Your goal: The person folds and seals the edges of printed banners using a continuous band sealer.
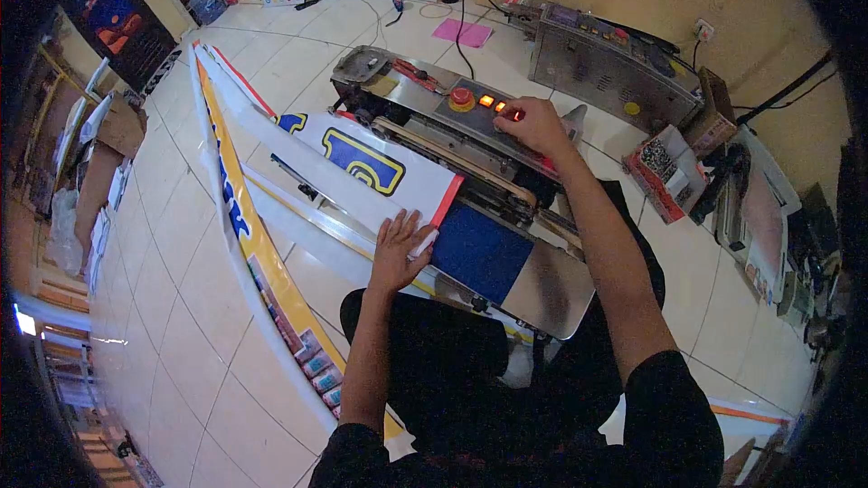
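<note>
My left hand [400,251] lies on the end of a white printed banner [312,151] with blue and yellow lettering and a red edge. Its fingers are stretched out, pressing the folded material beside the blue belt [479,253] of a metal band sealer [411,90]. My right hand [535,128] is at the sealer's control panel, fingers bent together at the end of a row of lit orange switches [493,103]. What the fingertips grip there is hidden. Left of that hand sits a red emergency stop button [461,98] on a yellow base.
A long yellow printed banner [271,262] stretches across the tiled floor on the left. Another metal machine [606,63] stands by the wall, with an open cardboard box [665,176] near it. Pink paper [462,33] and black cables lie behind the sealer.
</note>
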Motion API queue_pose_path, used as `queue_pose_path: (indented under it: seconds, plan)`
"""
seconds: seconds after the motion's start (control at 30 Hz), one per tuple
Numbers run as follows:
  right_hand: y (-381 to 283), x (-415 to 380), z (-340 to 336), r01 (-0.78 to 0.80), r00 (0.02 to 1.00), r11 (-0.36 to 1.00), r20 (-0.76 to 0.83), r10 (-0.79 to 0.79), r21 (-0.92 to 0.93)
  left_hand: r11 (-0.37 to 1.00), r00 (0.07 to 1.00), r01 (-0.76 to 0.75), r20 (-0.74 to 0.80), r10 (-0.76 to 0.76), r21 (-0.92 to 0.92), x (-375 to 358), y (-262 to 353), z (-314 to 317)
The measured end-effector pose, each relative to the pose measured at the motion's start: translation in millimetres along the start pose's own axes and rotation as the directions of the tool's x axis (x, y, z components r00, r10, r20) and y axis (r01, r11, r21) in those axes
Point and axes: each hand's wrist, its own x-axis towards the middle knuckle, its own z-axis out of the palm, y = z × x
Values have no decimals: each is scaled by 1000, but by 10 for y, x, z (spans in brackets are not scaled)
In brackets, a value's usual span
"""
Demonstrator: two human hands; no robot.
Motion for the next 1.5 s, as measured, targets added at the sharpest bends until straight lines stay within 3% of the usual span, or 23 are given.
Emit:
queue_pose_path:
  seconds: [0.1, 0.33, 1.5]
  plan:
    - [-36, -9, -25, -28, 1000, 997, -3, 28, -78, 1000, 1000, 6, 2, -6, 4, 10, -21, -30]
    - [-19, -21, -14, -10, 1000, 1000, -8, 9, -6, 1000, 1000, -4, -29, 4, -4, 6, -145, -42]
    - [-3, -12, 12, 0, 1000, 1000, -5, 0, -8, 999, 995, 33, -92, -32, 14, 141, -671, -208]
